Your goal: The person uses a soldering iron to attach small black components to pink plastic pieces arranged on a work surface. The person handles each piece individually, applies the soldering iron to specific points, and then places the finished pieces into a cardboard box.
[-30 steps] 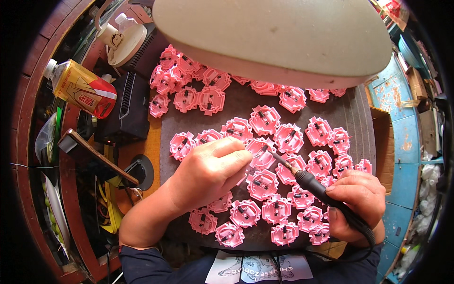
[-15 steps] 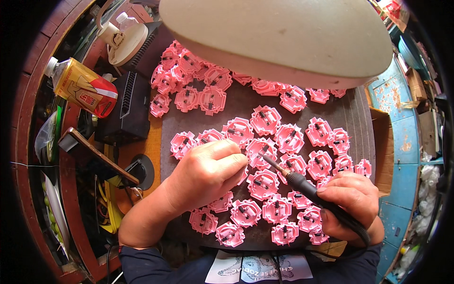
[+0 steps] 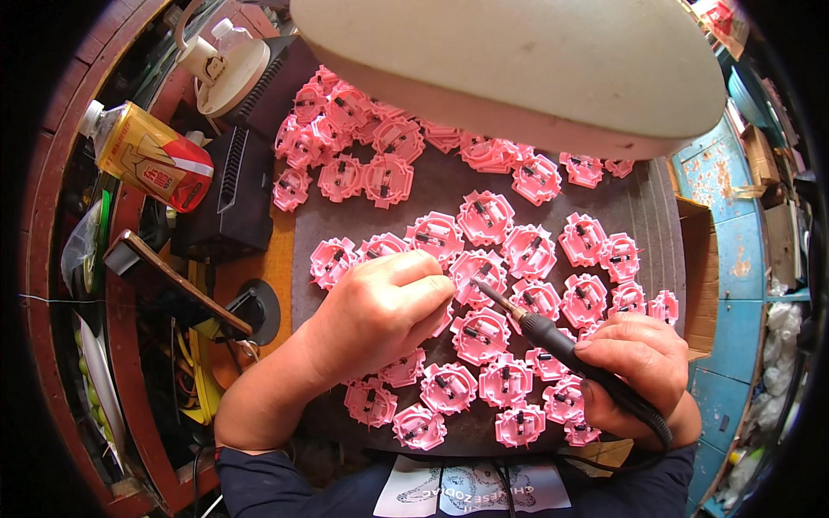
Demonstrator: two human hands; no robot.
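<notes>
Wrapped round the soldering iron (image 3: 553, 337), the right hand (image 3: 643, 356) has eased its tip down-left over the pink plastic housing (image 3: 484, 268) at centre frame: same piece, seemingly! Left hand (image 3: 390, 298) curls alongside; can't tell whether it's pinching anything.

Near the centre of the frame, we hold our left hand (image 3: 393, 298) with its fingers curled together, just beside a pink part (image 3: 490, 267); whether they pinch anything is hidden. Right of centre, our right hand (image 3: 635, 367) grips a black iron (image 3: 553, 338), its tip at that part, though we cannot tell if they touch. More pink pieces (image 3: 481, 336) lie across the grey surface (image 3: 623, 197). A pale lamp (image 3: 509, 78) fills the top; at upper left we see a bottle (image 3: 154, 157) beside a black box (image 3: 226, 207).
</notes>
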